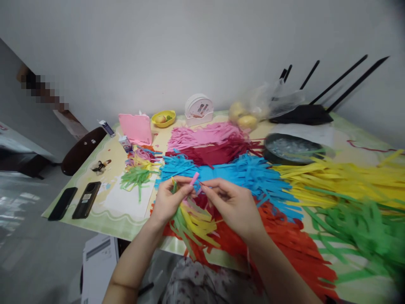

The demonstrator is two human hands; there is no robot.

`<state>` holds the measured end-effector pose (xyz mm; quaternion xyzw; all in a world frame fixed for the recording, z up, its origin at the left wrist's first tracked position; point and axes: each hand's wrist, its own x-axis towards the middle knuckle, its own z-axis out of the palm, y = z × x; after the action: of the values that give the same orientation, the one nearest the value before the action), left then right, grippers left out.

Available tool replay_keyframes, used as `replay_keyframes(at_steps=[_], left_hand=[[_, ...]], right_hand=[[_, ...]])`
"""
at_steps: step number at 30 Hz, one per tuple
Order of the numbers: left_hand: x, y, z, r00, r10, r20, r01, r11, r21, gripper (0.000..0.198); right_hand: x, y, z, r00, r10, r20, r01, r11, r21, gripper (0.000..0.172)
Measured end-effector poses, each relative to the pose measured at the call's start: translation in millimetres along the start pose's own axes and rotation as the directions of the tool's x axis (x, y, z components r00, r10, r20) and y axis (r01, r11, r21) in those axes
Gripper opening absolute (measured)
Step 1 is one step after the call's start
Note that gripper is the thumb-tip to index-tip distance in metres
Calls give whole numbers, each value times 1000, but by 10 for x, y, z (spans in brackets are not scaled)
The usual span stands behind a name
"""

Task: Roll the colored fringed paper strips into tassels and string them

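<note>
My left hand [167,198] is closed round a bundle of coloured strips [198,223]; green, yellow and pink ends hang below the fingers. A short pink end [194,178] sticks up above the thumb. Close beside it, my right hand [236,207] pinches at the top of the bundle, with what looks like the tip of a dark red strip at its fingertips. Under and behind the hands lie piles of cut strips: blue [211,171], dark red [209,155], pink [202,136] and orange-red [291,245].
Yellow strips [348,181] and green strips [363,228] spread over the right side. A dark bowl [275,158], a black router [303,115] and yellow fruit [247,122] stand behind. Two phones [86,200] and a small multicoloured strip pile [137,175] lie left, near a pink stand [136,128].
</note>
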<state>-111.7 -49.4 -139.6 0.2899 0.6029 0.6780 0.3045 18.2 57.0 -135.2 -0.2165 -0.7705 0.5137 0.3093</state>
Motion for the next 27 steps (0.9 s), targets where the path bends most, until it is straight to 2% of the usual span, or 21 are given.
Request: replay_keyframes(at_steps=[4,7,9,10,11,13,15,16,18,19,20,21,22,24,25,27], left_hand=[[-16,-26,-2,997,54,56,-62,988,140,22],[-23,-16,3,979,133,152,-176,931,320,12],[-24,-2,11,967,149,206,-220,897,385,9],[-24,1,15,964,146,222,-227,887,402,10],[-23,0,17,962,140,234,-229,881,415,11],[-18,-16,8,960,121,251,-225,866,446,14],[-5,-42,-32,954,81,289,-217,852,477,16],[5,-51,-66,946,65,318,-221,846,485,19],[30,-44,-153,932,85,351,-259,835,486,27],[43,-24,-198,929,110,354,-284,825,488,31],[55,7,-238,928,128,350,-300,815,497,34],[65,47,-268,928,127,351,-303,806,509,37],[72,93,-283,924,104,367,-296,801,520,39],[78,187,-268,900,25,436,-277,803,528,39],[77,225,-241,885,1,466,-276,806,523,38],[67,272,-168,860,-34,509,-274,811,517,36]], right_hand=[[24,18,-6,998,67,20,-69,992,109,26],[58,79,3,981,128,148,-168,941,295,38],[72,131,13,973,128,193,-189,920,344,32],[74,152,15,978,117,171,-171,923,345,28],[75,165,9,986,106,126,-144,926,350,25],[73,163,-39,995,89,-35,-66,906,417,19],[77,124,-150,964,94,-250,56,845,532,15],[81,96,-226,927,95,-363,139,812,567,13],[87,36,-382,809,52,-585,330,784,526,14],[87,7,-443,753,8,-658,390,801,455,14],[82,-20,-482,726,-47,-686,404,837,369,13],[74,-46,-492,744,-110,-659,377,883,279,10],[64,-70,-473,806,-164,-568,327,924,197,8],[49,-117,-358,944,-213,-253,237,969,65,7],[48,-140,-279,970,-225,-92,229,973,31,8],[62,-178,-125,961,-255,110,255,967,18,10]])
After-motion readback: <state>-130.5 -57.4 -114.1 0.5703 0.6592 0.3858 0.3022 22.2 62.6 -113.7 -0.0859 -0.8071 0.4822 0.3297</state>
